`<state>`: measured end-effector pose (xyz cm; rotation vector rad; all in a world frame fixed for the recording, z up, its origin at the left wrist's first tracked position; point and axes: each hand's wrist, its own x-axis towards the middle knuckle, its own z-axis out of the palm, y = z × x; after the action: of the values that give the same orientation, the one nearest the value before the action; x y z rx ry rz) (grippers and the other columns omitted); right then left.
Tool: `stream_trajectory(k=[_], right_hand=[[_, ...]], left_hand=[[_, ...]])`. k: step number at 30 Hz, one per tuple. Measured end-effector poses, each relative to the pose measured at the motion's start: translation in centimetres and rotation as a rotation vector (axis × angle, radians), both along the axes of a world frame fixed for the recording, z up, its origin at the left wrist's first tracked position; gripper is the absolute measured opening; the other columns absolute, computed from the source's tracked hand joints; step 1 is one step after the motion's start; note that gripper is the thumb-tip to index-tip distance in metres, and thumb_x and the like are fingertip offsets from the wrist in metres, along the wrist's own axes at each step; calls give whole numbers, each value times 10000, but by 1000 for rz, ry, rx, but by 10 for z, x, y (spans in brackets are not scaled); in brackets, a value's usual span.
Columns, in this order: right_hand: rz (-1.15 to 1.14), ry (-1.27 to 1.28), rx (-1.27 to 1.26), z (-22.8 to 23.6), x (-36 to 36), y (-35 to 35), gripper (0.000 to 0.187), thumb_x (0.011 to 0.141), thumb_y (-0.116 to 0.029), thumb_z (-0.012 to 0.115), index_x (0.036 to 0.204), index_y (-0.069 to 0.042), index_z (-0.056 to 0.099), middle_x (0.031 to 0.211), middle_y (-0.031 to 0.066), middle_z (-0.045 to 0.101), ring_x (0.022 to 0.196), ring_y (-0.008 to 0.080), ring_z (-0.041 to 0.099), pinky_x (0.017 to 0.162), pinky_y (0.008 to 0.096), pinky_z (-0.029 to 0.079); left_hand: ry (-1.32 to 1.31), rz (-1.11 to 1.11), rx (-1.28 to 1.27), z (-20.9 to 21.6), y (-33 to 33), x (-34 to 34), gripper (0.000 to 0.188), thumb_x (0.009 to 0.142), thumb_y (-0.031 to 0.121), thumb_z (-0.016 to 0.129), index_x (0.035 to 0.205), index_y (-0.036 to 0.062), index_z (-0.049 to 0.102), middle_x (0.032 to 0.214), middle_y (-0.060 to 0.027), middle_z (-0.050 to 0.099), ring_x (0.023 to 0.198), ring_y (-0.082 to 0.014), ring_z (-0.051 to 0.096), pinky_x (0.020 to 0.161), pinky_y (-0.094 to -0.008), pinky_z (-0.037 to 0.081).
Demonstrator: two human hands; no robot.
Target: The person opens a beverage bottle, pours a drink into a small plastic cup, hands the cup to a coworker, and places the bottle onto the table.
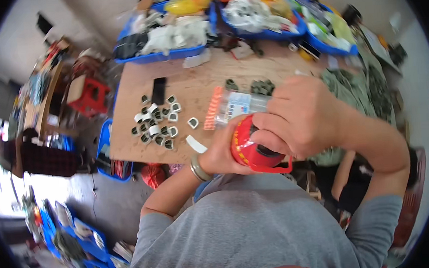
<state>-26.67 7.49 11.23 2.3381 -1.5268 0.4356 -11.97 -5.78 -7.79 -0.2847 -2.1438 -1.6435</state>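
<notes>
In front of my chest my left hand (222,154) wraps round a red container (243,141) with yellow lettering and a red loop at its near side. My right hand (300,115) is closed over the container's dark top, its fingers curled there; whether they grip a lid or something inside is hidden. Just beyond, a clear plastic bag (221,114) with an orange-striped edge lies on the table. Left of it is a scattered group of small white-rimmed, dark-centred pieces (155,119). A curved white strip (196,144) rests near the table's front edge.
A black phone (159,91) lies behind the small pieces on the wooden table (136,79). Blue trays (179,53) heaped with bags and fabric line the far side. Green cloth (345,87) is piled at right. At far left another person (37,156) stands; a red stool (91,98) is nearby.
</notes>
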Motion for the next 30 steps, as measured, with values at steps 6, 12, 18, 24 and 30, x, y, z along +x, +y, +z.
stream_trajectory(k=[6, 12, 18, 24, 30], right_hand=[[175, 60, -39, 21, 3, 32, 310, 834, -335, 711, 772, -41, 634, 608, -17, 446, 522, 149, 469, 485, 302, 331], [212, 96, -110, 31, 31, 70, 454, 984, -404, 551, 753, -22, 626, 599, -34, 390, 494, 115, 404, 451, 273, 270], [-732, 7, 94, 39, 70, 121, 312, 811, -312, 692, 925, -22, 672, 595, 27, 485, 468, 186, 478, 482, 321, 378], [-1118, -57, 187, 26, 97, 145, 293, 754, -242, 742, 903, 0, 672, 620, 46, 535, 512, 196, 521, 500, 328, 389], [-910, -32, 252, 27, 98, 162, 264, 848, -257, 642, 893, 1, 669, 622, 14, 475, 503, 155, 451, 478, 302, 297]], left_hand=[[-123, -571, 23, 33, -7, -38, 1197, 486, 395, 990, 1442, 36, 365, 1278, -138, 606, 1143, -267, 628, 981, -397, 495], [8, -991, -9, 50, 27, -65, 1188, 468, 438, 984, 1431, 60, 400, 1251, -120, 620, 1105, -289, 642, 935, -387, 504], [102, -746, -90, 57, 51, -70, 1091, 539, 466, 951, 1401, 56, 423, 1210, -156, 646, 1030, -319, 685, 857, -383, 561], [293, -621, -87, 32, 95, -76, 1056, 569, 431, 942, 1393, 34, 416, 1228, -180, 633, 1033, -349, 679, 860, -394, 562], [123, -1109, -44, 33, 109, -93, 1039, 570, 457, 934, 1389, 71, 423, 1230, -135, 634, 1035, -309, 679, 862, -378, 562]])
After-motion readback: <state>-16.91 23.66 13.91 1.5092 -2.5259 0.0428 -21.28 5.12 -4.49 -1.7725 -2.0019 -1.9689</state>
